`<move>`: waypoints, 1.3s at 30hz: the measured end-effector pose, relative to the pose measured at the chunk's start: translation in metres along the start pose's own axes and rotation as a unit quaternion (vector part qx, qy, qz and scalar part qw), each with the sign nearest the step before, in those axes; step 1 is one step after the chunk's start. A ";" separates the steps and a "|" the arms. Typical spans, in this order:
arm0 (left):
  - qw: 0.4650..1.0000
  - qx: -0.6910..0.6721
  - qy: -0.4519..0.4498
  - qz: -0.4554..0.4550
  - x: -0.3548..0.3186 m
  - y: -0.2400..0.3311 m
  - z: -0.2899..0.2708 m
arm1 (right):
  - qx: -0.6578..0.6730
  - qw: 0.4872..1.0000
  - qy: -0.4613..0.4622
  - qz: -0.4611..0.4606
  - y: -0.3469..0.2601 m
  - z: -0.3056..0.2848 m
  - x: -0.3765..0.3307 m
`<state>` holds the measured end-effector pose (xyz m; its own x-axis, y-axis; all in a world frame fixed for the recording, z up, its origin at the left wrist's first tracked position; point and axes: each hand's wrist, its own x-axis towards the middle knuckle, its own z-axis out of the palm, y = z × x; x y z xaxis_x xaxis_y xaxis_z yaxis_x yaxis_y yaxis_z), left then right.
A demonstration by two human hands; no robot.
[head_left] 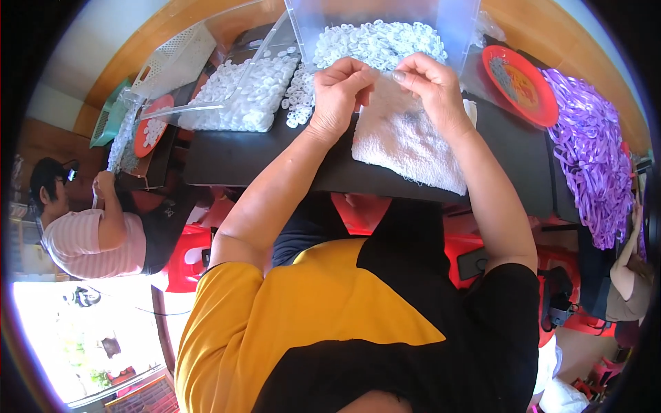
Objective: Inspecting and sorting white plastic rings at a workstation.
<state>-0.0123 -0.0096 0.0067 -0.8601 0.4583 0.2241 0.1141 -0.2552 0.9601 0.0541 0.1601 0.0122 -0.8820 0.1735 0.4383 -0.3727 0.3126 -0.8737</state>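
My left hand (339, 93) and my right hand (430, 86) are raised side by side over a white towel (406, 141) lying on the black table (241, 158). Both hands have their fingertips pinched together near each other; what they pinch is too small to make out. Just beyond the hands a clear plastic bin (382, 31) holds a heap of small white rings (375, 43). More white rings (244, 93) lie piled to the left of my left hand.
A red plate (520, 82) sits at the right, beside a heap of purple straps (592, 151). Another red plate (150, 127) and a white basket (175, 58) stand at the left. One person in a pink striped shirt (89, 237) sits left; another person's arm (630, 265) is right.
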 end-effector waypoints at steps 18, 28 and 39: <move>0.744 0.615 -0.145 0.219 -0.228 -0.035 -0.090 | -0.013 0.998 0.001 -0.056 -0.004 -0.015 -0.002; 0.771 0.634 0.060 0.006 -0.307 -0.076 -0.138 | 0.065 0.998 0.010 -0.014 0.001 0.007 0.002; 0.784 0.610 0.118 0.026 -0.320 -0.084 -0.154 | -0.031 0.997 0.047 -0.053 0.014 0.006 0.005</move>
<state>0.1763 -0.2661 -0.1716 -0.8897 0.2683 0.3694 0.4194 0.8001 0.4289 0.0426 0.1602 0.0006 -0.8068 0.2222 0.5475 -0.4413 0.3897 -0.8083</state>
